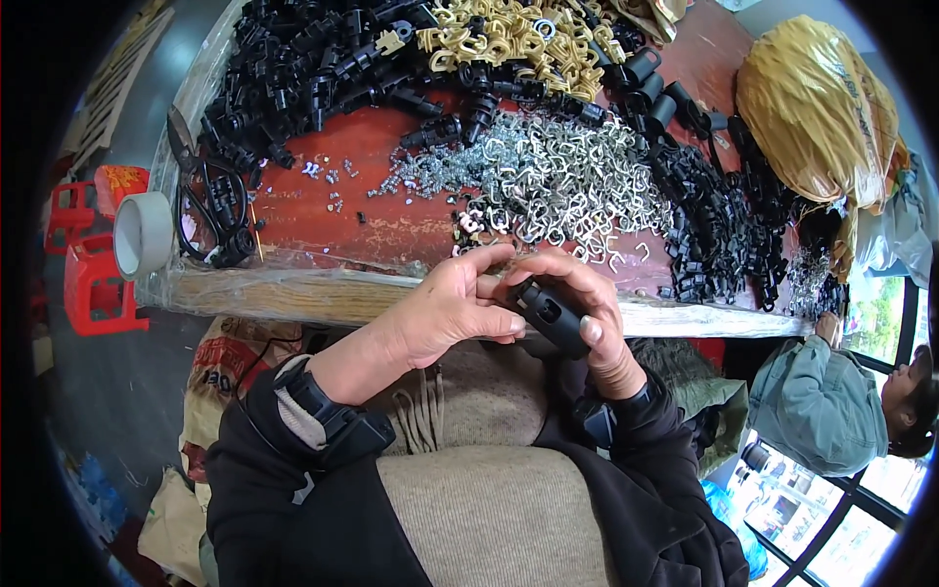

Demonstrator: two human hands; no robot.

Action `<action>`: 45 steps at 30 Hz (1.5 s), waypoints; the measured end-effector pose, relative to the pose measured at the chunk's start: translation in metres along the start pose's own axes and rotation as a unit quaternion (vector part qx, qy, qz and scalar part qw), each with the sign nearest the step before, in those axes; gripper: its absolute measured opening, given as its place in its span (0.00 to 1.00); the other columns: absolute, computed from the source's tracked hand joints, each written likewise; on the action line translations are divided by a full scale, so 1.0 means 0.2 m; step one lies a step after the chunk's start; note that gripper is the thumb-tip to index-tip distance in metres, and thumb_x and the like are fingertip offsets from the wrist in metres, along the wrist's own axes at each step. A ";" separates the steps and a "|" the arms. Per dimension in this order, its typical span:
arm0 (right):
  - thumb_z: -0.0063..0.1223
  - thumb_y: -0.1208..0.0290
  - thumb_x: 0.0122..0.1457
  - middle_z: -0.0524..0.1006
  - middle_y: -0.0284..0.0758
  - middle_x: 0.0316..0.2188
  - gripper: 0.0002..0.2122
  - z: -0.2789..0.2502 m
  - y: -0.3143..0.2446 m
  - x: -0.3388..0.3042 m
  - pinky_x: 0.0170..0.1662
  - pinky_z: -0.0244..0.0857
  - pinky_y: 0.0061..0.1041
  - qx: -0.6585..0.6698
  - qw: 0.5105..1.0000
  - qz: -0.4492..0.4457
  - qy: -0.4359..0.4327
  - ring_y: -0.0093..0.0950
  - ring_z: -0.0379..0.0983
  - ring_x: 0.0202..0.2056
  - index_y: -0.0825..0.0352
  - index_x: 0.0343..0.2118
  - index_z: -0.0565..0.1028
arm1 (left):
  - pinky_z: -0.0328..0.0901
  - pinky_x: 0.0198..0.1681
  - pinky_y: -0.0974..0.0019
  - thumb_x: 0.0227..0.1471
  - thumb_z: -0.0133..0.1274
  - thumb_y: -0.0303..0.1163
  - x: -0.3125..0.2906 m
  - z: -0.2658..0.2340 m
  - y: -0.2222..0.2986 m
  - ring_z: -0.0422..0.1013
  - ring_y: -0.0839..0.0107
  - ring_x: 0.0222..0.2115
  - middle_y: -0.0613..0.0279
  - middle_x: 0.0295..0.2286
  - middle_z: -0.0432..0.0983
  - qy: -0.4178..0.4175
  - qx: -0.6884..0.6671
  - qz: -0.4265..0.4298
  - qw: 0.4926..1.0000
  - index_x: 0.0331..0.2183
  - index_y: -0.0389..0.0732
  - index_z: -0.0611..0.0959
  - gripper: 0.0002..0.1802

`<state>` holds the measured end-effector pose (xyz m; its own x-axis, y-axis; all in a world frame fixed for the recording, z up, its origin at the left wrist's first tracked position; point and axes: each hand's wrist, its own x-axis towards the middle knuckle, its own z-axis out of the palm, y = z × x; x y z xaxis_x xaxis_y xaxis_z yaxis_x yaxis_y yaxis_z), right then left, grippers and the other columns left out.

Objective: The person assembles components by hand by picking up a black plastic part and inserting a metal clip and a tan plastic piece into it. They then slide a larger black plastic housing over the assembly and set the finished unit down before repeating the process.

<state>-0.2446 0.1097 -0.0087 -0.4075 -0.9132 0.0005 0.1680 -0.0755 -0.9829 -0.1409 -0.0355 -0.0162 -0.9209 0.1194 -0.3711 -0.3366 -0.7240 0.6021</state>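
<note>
Just off the table's front edge, my right hand (pixel 608 328) is closed round a black plastic tube-shaped part (pixel 559 325) with an oval opening in its side. The part is tilted, its notched end up and to the left. At that end my left hand (pixel 448 308) has its fingers curled and its thumb laid against the part. Some left fingertips are hidden behind it. Past my hands lies a pile of silvery U-shaped metal clips (pixel 572 181), with small clear or metallic pieces (pixel 455 168) beside it.
Black plastic fittings (pixel 313 73) and yellow plastic pieces (pixel 518 39) are heaped on the red tabletop (pixel 391 230). Scissors (pixel 191 152) and a tape roll (pixel 143 235) lie at the left. Right are small black parts (pixel 714 225), a yellow sack (pixel 817 108) and another person (pixel 822 406). Red stools (pixel 98 284) stand left.
</note>
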 end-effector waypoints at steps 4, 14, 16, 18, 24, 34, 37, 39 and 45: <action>0.44 0.46 0.40 0.68 0.40 0.33 0.32 0.00 0.01 0.00 0.42 0.56 0.25 0.011 1.000 -0.004 0.012 0.30 0.65 0.37 0.73 0.40 0.65 | 0.65 0.31 0.73 0.36 0.52 0.17 0.00 0.00 0.01 0.68 0.74 0.29 0.61 0.33 0.67 -0.001 -0.016 -0.021 1.000 0.50 0.37 0.53 0.39; 0.44 0.50 0.44 0.69 0.39 0.31 0.26 0.02 0.03 0.01 0.38 0.59 0.23 0.033 0.997 -0.043 0.051 0.27 0.66 0.33 0.73 0.34 0.67 | 0.65 0.30 0.73 0.37 0.50 0.18 0.00 0.00 0.04 0.69 0.72 0.28 0.58 0.31 0.69 0.012 -0.029 -0.045 0.999 0.50 0.33 0.51 0.38; 0.44 0.50 0.45 0.69 0.38 0.30 0.25 0.01 0.05 0.01 0.38 0.59 0.23 0.028 0.997 -0.050 0.048 0.26 0.66 0.32 0.73 0.33 0.67 | 0.65 0.30 0.73 0.37 0.50 0.18 0.00 0.00 0.03 0.69 0.72 0.27 0.58 0.31 0.69 0.013 -0.032 -0.047 0.998 0.50 0.33 0.50 0.38; 0.44 0.51 0.45 0.69 0.37 0.28 0.24 0.01 0.06 0.00 0.37 0.59 0.22 0.020 0.997 -0.062 0.042 0.25 0.66 0.31 0.73 0.32 0.67 | 0.65 0.30 0.73 0.38 0.50 0.18 -0.01 0.00 0.03 0.70 0.72 0.27 0.57 0.30 0.70 0.016 -0.036 -0.056 0.998 0.50 0.33 0.50 0.38; 0.44 0.53 0.45 0.69 0.37 0.27 0.22 0.02 0.03 0.01 0.35 0.59 0.21 -0.005 0.997 -0.057 0.048 0.24 0.66 0.30 0.73 0.31 0.67 | 0.65 0.31 0.73 0.39 0.49 0.19 -0.01 -0.01 0.02 0.69 0.72 0.27 0.58 0.30 0.70 0.009 -0.022 -0.040 0.999 0.50 0.34 0.52 0.36; 0.37 0.52 0.46 0.68 0.39 0.23 0.23 -0.37 -0.26 -0.62 0.33 0.58 0.23 -0.270 0.918 -0.030 0.289 0.27 0.63 0.27 0.73 0.29 0.67 | 0.64 0.28 0.76 0.40 0.50 0.26 -0.16 -0.21 0.28 0.68 0.76 0.24 0.61 0.27 0.71 0.210 0.356 0.247 0.876 0.42 0.34 0.68 0.22; 0.40 0.54 0.44 0.68 0.34 0.23 0.21 -0.42 -0.42 -0.99 0.34 0.56 0.18 -0.407 0.836 0.124 0.347 0.23 0.64 0.28 0.73 0.27 0.68 | 0.64 0.28 0.72 0.39 0.50 0.26 -0.10 -0.23 0.41 0.69 0.72 0.25 0.59 0.28 0.71 0.227 0.534 0.280 0.765 0.40 0.36 0.70 0.20; 0.46 0.59 0.43 0.68 0.34 0.23 0.17 -0.51 -0.41 -1.31 0.33 0.57 0.19 -0.383 0.793 0.265 0.393 0.24 0.64 0.27 0.72 0.28 0.69 | 0.65 0.28 0.71 0.38 0.50 0.27 -0.04 -0.25 0.44 0.69 0.70 0.25 0.58 0.28 0.70 0.228 0.611 0.293 0.699 0.39 0.36 0.71 0.20; 0.51 0.70 0.43 0.68 0.36 0.21 0.11 -0.57 -0.19 -1.68 0.32 0.60 0.21 -0.627 0.628 0.361 0.287 0.26 0.66 0.26 0.70 0.30 0.69 | 0.64 0.28 0.61 0.36 0.51 0.27 0.19 -0.26 0.45 0.68 0.58 0.27 0.55 0.27 0.69 0.228 0.768 0.300 0.518 0.31 0.36 0.73 0.13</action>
<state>-0.2170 0.4652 0.0064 -0.9482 -0.2062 -0.2417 -0.1975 0.9785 -0.0602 -0.1951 -0.1307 -0.0131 -0.9261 -0.2408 0.2904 -0.0996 0.8986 0.4274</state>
